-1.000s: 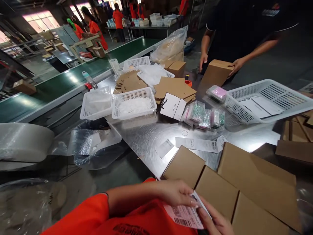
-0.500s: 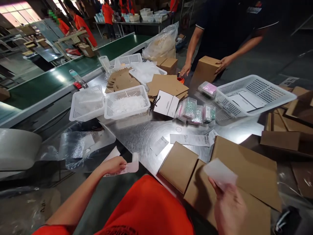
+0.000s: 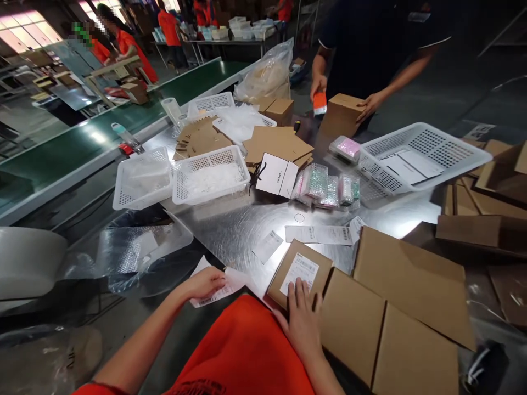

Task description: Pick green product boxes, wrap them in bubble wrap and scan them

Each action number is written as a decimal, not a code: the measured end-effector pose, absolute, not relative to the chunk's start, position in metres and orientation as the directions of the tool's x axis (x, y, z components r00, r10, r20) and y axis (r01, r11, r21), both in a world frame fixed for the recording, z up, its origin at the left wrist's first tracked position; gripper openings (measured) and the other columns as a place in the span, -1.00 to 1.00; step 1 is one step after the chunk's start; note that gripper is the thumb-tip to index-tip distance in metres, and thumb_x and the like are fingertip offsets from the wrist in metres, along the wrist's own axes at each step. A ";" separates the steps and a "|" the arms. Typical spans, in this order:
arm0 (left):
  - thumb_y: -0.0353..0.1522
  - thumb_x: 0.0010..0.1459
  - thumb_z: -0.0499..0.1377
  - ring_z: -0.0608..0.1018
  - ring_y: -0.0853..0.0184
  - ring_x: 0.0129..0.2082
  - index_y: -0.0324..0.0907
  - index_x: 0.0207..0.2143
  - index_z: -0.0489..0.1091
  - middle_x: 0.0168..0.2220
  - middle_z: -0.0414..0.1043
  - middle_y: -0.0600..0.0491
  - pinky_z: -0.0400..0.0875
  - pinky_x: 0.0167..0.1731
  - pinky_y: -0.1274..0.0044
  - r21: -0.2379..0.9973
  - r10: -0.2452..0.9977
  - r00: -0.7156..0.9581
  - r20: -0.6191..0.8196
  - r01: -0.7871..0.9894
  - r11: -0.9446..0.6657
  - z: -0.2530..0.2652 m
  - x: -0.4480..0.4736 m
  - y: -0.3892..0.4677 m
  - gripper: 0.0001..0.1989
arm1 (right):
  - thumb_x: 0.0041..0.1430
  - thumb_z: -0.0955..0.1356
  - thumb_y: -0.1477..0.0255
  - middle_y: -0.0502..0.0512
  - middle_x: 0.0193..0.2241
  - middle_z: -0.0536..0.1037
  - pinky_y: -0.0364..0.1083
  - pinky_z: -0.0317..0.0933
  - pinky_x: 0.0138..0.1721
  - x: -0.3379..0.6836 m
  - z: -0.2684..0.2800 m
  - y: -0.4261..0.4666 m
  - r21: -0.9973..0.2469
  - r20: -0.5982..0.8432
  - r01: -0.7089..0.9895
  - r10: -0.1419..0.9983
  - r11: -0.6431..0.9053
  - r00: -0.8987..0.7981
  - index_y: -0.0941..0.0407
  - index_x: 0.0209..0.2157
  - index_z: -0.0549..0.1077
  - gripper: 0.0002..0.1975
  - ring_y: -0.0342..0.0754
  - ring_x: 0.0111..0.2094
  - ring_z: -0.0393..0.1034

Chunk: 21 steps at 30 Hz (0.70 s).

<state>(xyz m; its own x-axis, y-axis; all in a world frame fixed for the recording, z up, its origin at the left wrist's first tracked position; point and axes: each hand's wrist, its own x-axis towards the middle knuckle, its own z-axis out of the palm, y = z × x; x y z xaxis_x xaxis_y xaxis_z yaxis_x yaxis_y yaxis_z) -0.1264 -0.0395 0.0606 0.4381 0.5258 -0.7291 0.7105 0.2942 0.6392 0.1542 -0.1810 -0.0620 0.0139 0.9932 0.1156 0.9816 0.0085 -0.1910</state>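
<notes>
A strip of printed labels [image 3: 212,296] is pinched in my left hand [image 3: 208,281], its pale end reaching toward the table edge. With fingers spread, my right hand [image 3: 303,321] lies flat on the nearest cardboard box [image 3: 284,269], over the lower part of a white barcode label [image 3: 300,273]. Several more closed cardboard boxes [image 3: 411,274] stand side by side to the right of that one. Just beyond them, paper slips [image 3: 319,235] lie on the metal table [image 3: 230,230].
Bubble-wrapped packets [image 3: 325,185] and a white gift bag [image 3: 276,175] sit mid-table. White baskets [image 3: 209,184] stand left, another basket [image 3: 428,156] right. Across the table, a person in dark clothing [image 3: 382,55] holds a box and an orange tool [image 3: 319,102]. A green conveyor [image 3: 82,134] runs behind.
My right hand has moved left and down, and the label it carried now lies on the nearest box. My left hand has shifted slightly right. The person opposite has raised the orange tool.
</notes>
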 end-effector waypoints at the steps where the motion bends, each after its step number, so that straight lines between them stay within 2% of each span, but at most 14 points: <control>1: 0.12 -0.05 0.14 0.17 0.45 -0.66 -0.10 -0.63 0.07 -0.68 0.06 0.20 0.02 -0.60 0.54 0.649 0.532 0.439 -0.724 0.696 0.309 0.060 -0.126 -0.039 -0.47 | 0.29 0.07 -0.07 0.47 0.31 0.14 0.38 -0.25 0.31 0.154 -0.058 -0.170 -0.195 0.061 0.981 0.998 -0.009 0.022 0.32 0.27 0.22 -0.17 0.33 0.34 -0.01; 4: 0.16 -0.09 0.16 0.14 0.47 -0.63 -0.12 -0.61 0.10 -0.65 0.04 0.22 0.04 -0.59 0.55 0.666 0.548 0.439 -0.712 0.670 0.329 0.065 -0.120 -0.038 -0.44 | 0.33 0.02 0.01 0.43 0.35 0.04 0.25 -0.26 0.35 0.163 -0.051 -0.120 -0.197 -0.078 0.973 0.991 -0.124 0.111 0.39 0.31 0.10 -0.19 0.23 0.37 -0.08; 7: 0.18 -0.08 0.17 0.17 0.46 -0.58 -0.16 -0.55 0.23 -0.62 0.11 0.20 0.08 -0.55 0.56 0.721 0.620 0.424 -0.660 0.588 0.366 0.075 -0.108 -0.041 -0.43 | 0.35 -0.04 0.07 0.45 0.36 0.01 0.25 -0.30 0.35 0.171 -0.050 -0.086 -0.178 -0.074 0.946 0.962 -0.273 0.264 0.43 0.32 0.05 -0.21 0.24 0.38 -0.11; 10: 0.13 -0.07 0.23 0.33 0.38 -0.49 -0.23 -0.38 0.37 -0.52 0.33 0.09 0.22 -0.45 0.54 0.798 0.720 0.350 -0.599 0.336 0.500 0.081 -0.090 -0.045 -0.42 | 0.33 -0.05 0.01 0.50 0.33 0.09 0.27 -0.27 0.34 0.167 -0.057 -0.097 -0.207 0.051 0.958 0.975 -0.200 0.214 0.46 0.29 0.11 -0.15 0.28 0.36 -0.05; 13: 0.04 -0.08 0.30 0.44 0.31 -0.42 -0.28 -0.23 0.42 -0.42 0.45 0.00 0.31 -0.36 0.49 0.809 0.763 0.272 -0.586 0.142 0.571 0.079 -0.069 -0.045 -0.42 | 0.32 0.00 -0.02 0.50 0.31 0.13 0.30 -0.26 0.34 0.157 -0.067 -0.123 -0.240 0.143 0.965 0.980 -0.104 0.141 0.42 0.30 0.11 -0.15 0.29 0.35 -0.01; 15: -0.03 -0.05 0.29 0.47 0.29 -0.40 -0.28 0.00 0.36 -0.34 0.49 -0.01 0.35 -0.33 0.48 0.854 0.818 0.249 -0.518 0.100 0.511 0.077 -0.056 -0.044 -0.34 | 0.33 0.04 0.00 0.50 0.32 0.13 0.32 -0.26 0.34 0.155 -0.071 -0.129 -0.280 0.135 0.953 0.979 -0.113 0.155 0.42 0.30 0.09 -0.17 0.29 0.35 -0.02; 17: -0.11 0.06 0.23 0.49 0.28 -0.37 -0.23 0.27 0.12 -0.27 0.49 0.00 0.37 -0.29 0.47 0.916 0.887 0.238 -0.397 0.167 0.365 0.079 -0.045 -0.043 -0.22 | 0.33 0.08 0.03 0.49 0.31 0.16 0.35 -0.22 0.33 0.158 -0.068 -0.129 -0.357 0.102 0.928 0.983 -0.107 0.152 0.38 0.29 0.13 -0.22 0.29 0.35 -0.01; 19: -0.17 0.16 0.13 0.51 0.23 -0.29 -0.20 0.37 -0.04 -0.22 0.50 -0.02 0.38 -0.20 0.44 0.928 0.929 0.265 -0.258 0.336 0.162 0.088 -0.034 -0.043 -0.22 | 0.36 0.08 0.12 0.45 0.26 0.27 0.34 -0.06 0.28 0.163 -0.054 -0.129 -0.470 0.144 0.879 0.974 -0.088 0.174 0.30 0.26 0.21 -0.34 0.26 0.32 0.05; 21: -0.22 0.20 0.07 0.50 0.18 -0.19 -0.20 0.35 0.07 -0.16 0.51 -0.07 0.36 -0.10 0.42 0.876 0.926 0.340 -0.163 0.481 -0.023 0.099 -0.023 -0.048 -0.31 | 0.37 0.10 0.23 0.43 0.22 0.33 0.29 0.10 0.21 0.168 -0.025 -0.138 -0.570 0.296 0.821 0.923 -0.038 0.248 0.24 0.26 0.19 -0.44 0.21 0.30 0.11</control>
<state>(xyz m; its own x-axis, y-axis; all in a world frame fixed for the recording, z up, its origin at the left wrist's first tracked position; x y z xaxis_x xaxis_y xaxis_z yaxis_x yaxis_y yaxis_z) -0.0229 -0.0482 0.0990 0.3400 0.9262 -0.1629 0.4813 -0.0226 0.8763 0.1676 -0.1376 -0.0248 0.2479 0.9226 0.2955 0.8206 -0.0378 -0.5703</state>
